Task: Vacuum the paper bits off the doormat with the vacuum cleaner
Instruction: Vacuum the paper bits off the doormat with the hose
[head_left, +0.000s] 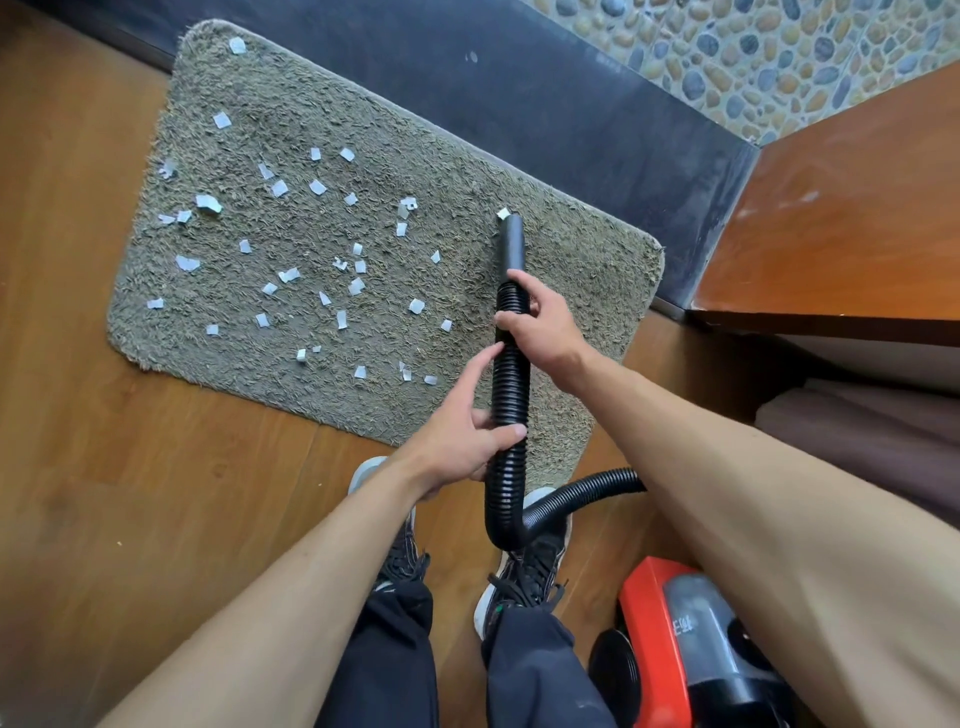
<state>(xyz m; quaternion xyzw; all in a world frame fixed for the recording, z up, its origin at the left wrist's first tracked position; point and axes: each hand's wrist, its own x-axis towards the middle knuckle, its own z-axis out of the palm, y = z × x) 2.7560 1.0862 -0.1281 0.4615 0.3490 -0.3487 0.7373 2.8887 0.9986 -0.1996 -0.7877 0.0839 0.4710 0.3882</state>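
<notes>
1. A grey shaggy doormat (322, 104) lies on the wooden floor (78, 415), with its far edge against a dark step (571, 104).
2. Lots of small white paper bits (270, 288) lie on the doormat, mostly on its left and middle parts. The right end has almost none.
3. The left hand (467, 431) holds the black ribbed hose (509, 395) low down, with its fingers (475, 371) wrapped around the hose.
4. The hose tip (511, 234) points at the far edge of the doormat. One paper bit (503, 213) sits right at the tip.
5. The right hand (540, 327) grips the hose higher up, with its fingers clamped on it.
6. Two dark shoes (524, 571) stand on the floor by the near edge of the doormat.
7. The red and black vacuum cleaner (685, 649) sits on the floor at the right, beside the right shoe.
</notes>
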